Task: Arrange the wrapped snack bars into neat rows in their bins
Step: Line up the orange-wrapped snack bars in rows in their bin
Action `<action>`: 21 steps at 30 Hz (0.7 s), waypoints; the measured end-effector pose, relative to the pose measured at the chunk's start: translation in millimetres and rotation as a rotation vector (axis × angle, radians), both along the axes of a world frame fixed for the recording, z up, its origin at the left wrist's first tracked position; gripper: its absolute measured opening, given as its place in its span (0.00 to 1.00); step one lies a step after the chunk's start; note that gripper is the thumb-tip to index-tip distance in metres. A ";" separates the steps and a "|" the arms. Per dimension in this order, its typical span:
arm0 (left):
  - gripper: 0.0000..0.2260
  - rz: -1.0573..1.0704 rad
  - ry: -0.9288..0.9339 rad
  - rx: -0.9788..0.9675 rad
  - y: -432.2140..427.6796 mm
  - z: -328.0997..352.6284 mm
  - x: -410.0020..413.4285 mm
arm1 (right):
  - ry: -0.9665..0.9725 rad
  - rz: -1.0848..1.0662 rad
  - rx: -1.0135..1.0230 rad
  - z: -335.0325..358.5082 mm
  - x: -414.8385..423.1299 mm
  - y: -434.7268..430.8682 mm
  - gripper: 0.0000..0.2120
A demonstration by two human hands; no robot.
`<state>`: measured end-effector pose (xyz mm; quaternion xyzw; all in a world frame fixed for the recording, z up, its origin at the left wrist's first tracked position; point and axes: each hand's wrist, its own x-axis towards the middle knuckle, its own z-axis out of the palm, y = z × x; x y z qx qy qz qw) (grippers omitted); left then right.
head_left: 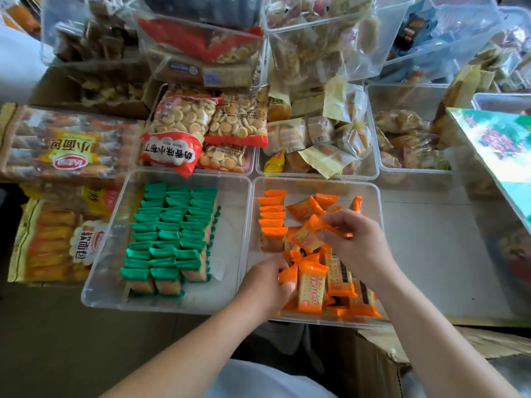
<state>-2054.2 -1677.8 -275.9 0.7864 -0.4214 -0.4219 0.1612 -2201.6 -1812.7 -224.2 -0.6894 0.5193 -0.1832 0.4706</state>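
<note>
One orange bar (308, 238) pinched in right fingers (334, 239) — left fingers (287, 288) grip another below

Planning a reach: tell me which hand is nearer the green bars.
Left. The left hand is just right of the green bars; the right hand is farther right.

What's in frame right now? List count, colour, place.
green snack bars: dozens, green, neat rows in left bin
orange snack bars: many, orange, right bin; one short row along its left side, rest loose
biscuit bags: several, red and clear, bin behind the green ones
pastry packs: many, pale yellow wrap, bin behind the orange ones
bread bags: at least two, yellow-orange, far left
cardboard box: one, brown, near edge
left hand: grips orange snack bars in the pile
right hand: pinches one above the pile
</note>
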 end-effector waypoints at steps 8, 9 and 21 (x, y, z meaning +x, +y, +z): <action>0.09 0.012 -0.192 -0.165 40.4 18.1 10.9 | 0.210 0.272 -0.012 -39.0 62.6 12.7 0.11; 0.09 0.056 -0.177 -0.177 42.5 17.2 14.3 | 0.222 0.272 -0.016 -45.8 68.1 14.6 0.12; 0.09 0.356 0.089 -0.241 54.1 6.2 25.4 | 0.149 0.046 0.022 -70.5 70.0 15.7 0.10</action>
